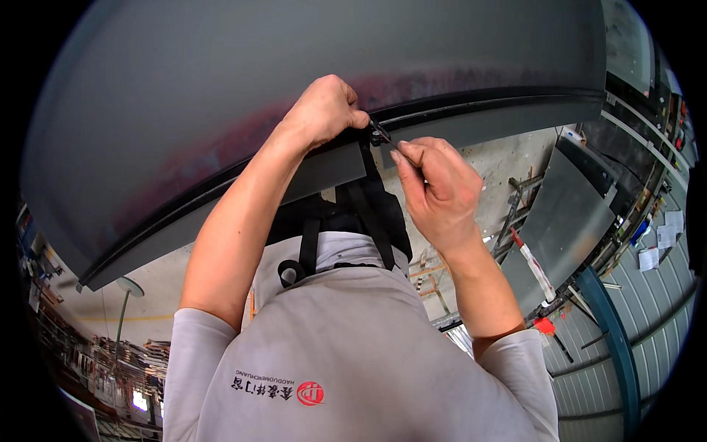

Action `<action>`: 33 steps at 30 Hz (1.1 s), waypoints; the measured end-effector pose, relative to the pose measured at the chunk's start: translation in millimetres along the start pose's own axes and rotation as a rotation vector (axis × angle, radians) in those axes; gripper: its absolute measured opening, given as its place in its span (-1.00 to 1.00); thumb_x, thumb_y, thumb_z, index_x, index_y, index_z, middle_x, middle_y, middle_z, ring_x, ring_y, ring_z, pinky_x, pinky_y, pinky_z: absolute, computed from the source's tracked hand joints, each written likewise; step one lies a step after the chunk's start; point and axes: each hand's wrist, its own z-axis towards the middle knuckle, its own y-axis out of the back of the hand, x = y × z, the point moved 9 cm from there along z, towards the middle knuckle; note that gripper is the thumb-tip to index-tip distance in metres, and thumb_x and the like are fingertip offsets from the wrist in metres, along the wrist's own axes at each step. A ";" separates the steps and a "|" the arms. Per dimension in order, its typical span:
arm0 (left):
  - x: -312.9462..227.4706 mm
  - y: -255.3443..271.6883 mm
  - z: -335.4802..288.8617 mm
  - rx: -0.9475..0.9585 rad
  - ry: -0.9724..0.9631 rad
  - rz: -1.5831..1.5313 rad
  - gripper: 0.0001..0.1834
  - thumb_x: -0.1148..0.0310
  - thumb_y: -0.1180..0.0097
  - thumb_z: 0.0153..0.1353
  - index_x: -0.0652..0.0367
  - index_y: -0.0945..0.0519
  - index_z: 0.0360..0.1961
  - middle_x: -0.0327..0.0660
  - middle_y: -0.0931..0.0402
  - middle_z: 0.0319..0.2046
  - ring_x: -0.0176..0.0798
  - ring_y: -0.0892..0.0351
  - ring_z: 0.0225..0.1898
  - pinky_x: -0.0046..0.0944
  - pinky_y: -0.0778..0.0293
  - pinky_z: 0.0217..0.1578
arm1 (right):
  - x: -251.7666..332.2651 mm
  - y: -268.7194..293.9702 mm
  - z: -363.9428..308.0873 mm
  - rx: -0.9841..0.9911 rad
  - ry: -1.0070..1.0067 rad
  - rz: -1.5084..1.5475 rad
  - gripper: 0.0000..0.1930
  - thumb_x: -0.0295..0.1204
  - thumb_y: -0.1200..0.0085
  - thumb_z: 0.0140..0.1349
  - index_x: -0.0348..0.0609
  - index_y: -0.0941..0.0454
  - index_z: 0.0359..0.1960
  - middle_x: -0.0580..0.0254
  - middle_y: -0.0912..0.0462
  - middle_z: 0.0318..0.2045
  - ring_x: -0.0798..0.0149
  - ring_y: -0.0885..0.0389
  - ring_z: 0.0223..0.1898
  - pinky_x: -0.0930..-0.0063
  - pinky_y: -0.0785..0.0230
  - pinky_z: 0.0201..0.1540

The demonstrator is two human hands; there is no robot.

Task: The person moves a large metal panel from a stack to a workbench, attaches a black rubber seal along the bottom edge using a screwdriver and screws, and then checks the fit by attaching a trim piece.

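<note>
A large dark grey panel [331,44] spans the far side, with a black strip [471,104] along its near edge. My left hand [325,112] is closed at this edge, thumb and fingers pressed together; what it pinches is hidden. Just right of its thumb sits a small black fitting [378,135]. My right hand [443,184] grips a thin dark tool [398,150], its tip at the fitting. Most of the tool is covered by my fingers, so its kind does not show. Below the edge runs a lower grey panel strip [486,121].
On the right, a grey pane [563,217] leans beside a dark ladder-like frame [521,199]. A white tube with a red nozzle [536,269] lies near a teal post [613,346]. Papers [649,259] hang on a ribbed wall. Lower left are a round-topped stand [130,287] and stacked lengths of material [132,361].
</note>
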 end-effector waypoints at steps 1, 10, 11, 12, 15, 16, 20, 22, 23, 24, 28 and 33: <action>-0.4 -0.1 0.3 0.000 0.001 0.001 -0.73 0.43 -0.33 -0.08 0.38 -0.49 -0.68 -0.21 -0.25 -0.76 -0.35 -0.24 -0.66 -0.19 -0.27 -0.58 | -0.1 -0.4 -0.3 0.000 -0.001 0.001 -0.87 -0.68 -0.26 0.03 -0.33 -0.55 -0.40 0.06 -0.61 -0.45 0.08 -0.60 -0.45 0.34 -0.47 -0.39; 2.8 -0.6 1.9 -0.024 0.012 -0.017 -0.70 0.42 -0.35 -0.06 0.37 -0.49 -0.69 -0.22 -0.24 -0.78 -0.35 -0.22 -0.66 -0.19 -0.25 -0.59 | -35.6 -19.3 -24.9 0.180 -0.535 0.418 -0.83 -0.68 -0.16 0.17 -0.40 -0.61 -0.19 0.15 -0.67 -0.35 0.40 -0.60 -0.40 0.60 -0.45 -0.37; 1.0 0.0 1.3 -0.017 0.009 0.012 -0.72 0.41 -0.35 -0.06 0.38 -0.51 -0.68 -0.19 -0.26 -0.77 -0.33 -0.24 -0.66 -0.18 -0.27 -0.58 | -36.1 -23.6 -27.6 0.164 -0.558 0.560 -0.81 -0.64 -0.13 0.22 -0.42 -0.58 -0.13 0.13 -0.67 -0.32 0.39 -0.62 -0.38 0.59 -0.47 -0.34; -0.2 0.1 1.0 -0.011 0.006 0.040 -0.73 0.41 -0.35 -0.06 0.38 -0.53 -0.66 -0.17 -0.29 -0.76 -0.32 -0.27 -0.65 -0.17 -0.30 -0.57 | -35.8 -26.7 -29.1 0.147 -0.580 0.701 -0.78 -0.59 -0.09 0.28 -0.43 -0.56 -0.06 0.11 -0.66 -0.29 0.38 -0.63 -0.35 0.59 -0.49 -0.31; 0.0 1.1 0.8 -0.045 -0.018 0.058 -0.76 0.40 -0.35 -0.06 0.40 -0.59 -0.59 -0.12 -0.36 -0.73 -0.28 -0.34 -0.63 -0.15 -0.36 -0.52 | -28.6 -19.0 -21.1 0.072 -0.574 0.826 -0.81 -0.51 -0.06 0.33 -0.40 -0.59 -0.13 0.20 -0.66 -0.36 0.45 -0.62 -0.38 0.64 -0.48 -0.29; -0.1 1.6 0.4 -0.048 -0.017 0.056 -0.76 0.40 -0.35 -0.06 0.40 -0.59 -0.59 -0.12 -0.36 -0.73 -0.28 -0.34 -0.63 -0.15 -0.36 -0.52 | -28.8 -18.5 -21.0 0.075 -0.572 0.826 -0.81 -0.51 -0.06 0.33 -0.40 -0.59 -0.13 0.20 -0.66 -0.36 0.45 -0.62 -0.38 0.64 -0.48 -0.29; -2.2 3.5 -3.9 -0.047 -0.015 0.068 -0.75 0.39 -0.35 -0.06 0.42 -0.61 -0.53 -0.08 -0.42 -0.70 -0.26 -0.40 -0.60 -0.13 -0.40 -0.49 | -31.2 -19.6 -24.8 0.244 -0.753 0.793 -0.79 -0.47 0.00 0.37 -0.39 -0.60 -0.14 0.19 -0.66 -0.38 0.47 -0.58 -0.43 0.64 -0.46 -0.36; -2.0 4.0 -4.3 -0.043 -0.010 0.068 -0.75 0.39 -0.35 -0.06 0.42 -0.61 -0.53 -0.07 -0.42 -0.70 -0.26 -0.41 -0.60 -0.13 -0.40 -0.48 | -36.8 -19.9 -29.7 0.323 -0.850 0.796 -0.78 -0.46 0.02 0.38 -0.38 -0.61 -0.14 0.18 -0.66 -0.39 0.48 -0.57 -0.45 0.64 -0.45 -0.39; -0.7 3.1 -3.0 -0.032 -0.003 0.061 -0.75 0.39 -0.35 -0.05 0.42 -0.61 -0.53 -0.07 -0.41 -0.70 -0.25 -0.41 -0.60 -0.13 -0.40 -0.48 | -40.5 -23.6 -32.7 0.307 -0.912 0.983 -0.76 -0.44 0.04 0.39 -0.38 -0.60 -0.13 0.15 -0.66 -0.38 0.46 -0.57 -0.47 0.64 -0.44 -0.41; 1.0 2.1 -1.6 -0.021 0.004 0.054 -0.74 0.39 -0.35 -0.05 0.43 -0.60 -0.53 -0.07 -0.41 -0.70 -0.25 -0.41 -0.60 -0.13 -0.40 -0.48 | -41.1 -28.5 -34.5 0.288 -0.971 1.171 -0.74 -0.42 0.07 0.40 -0.37 -0.60 -0.12 0.13 -0.66 -0.38 0.45 -0.56 -0.48 0.64 -0.43 -0.42; 0.1 2.0 -3.4 -0.039 -0.009 0.053 -0.75 0.40 -0.35 -0.04 0.43 -0.59 -0.54 -0.08 -0.40 -0.70 -0.26 -0.40 -0.60 -0.13 -0.39 -0.49 | -29.1 -27.5 -31.2 0.263 -0.969 1.261 -0.72 -0.43 0.14 0.42 -0.39 -0.57 -0.08 0.05 -0.67 -0.34 0.38 -0.60 -0.45 0.61 -0.47 -0.39; 3.8 -0.5 -1.8 -0.006 0.012 0.055 -0.75 0.41 -0.35 -0.04 0.42 -0.59 -0.54 -0.09 -0.40 -0.71 -0.27 -0.40 -0.60 -0.13 -0.39 -0.50 | -26.2 -27.3 -31.7 0.255 -0.878 1.267 -0.79 -0.58 0.06 0.34 -0.41 -0.51 -0.05 -0.01 -0.68 -0.27 0.33 -0.65 -0.39 0.57 -0.51 -0.31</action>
